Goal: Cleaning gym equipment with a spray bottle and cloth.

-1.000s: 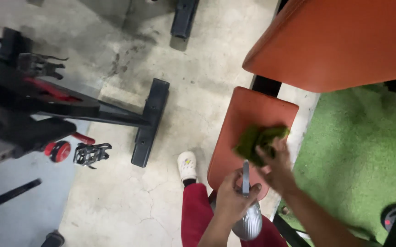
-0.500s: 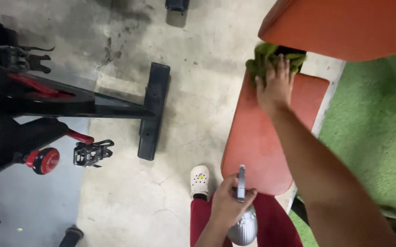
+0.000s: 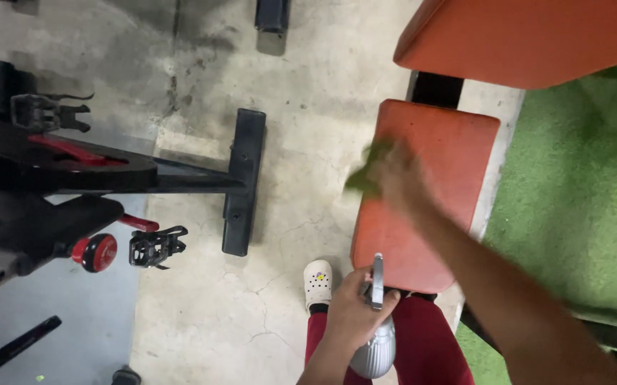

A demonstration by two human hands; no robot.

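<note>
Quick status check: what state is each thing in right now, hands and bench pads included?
Green cloth: bunched, blurred, pressed on the seat pad's left edge.
Right hand: on the cloth, motion-blurred.
Left hand: closed around the spray bottle.
Silver spray bottle: held, nozzle pointing at the seat pad.
Orange seat pad: flat, wetness not discernible.
Orange back pad: untouched.
Stationary bike: standing on the floor.

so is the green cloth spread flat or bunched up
Bunched, as far as the blur shows: the cloth is a small clump under the right hand on the orange pad.
</note>
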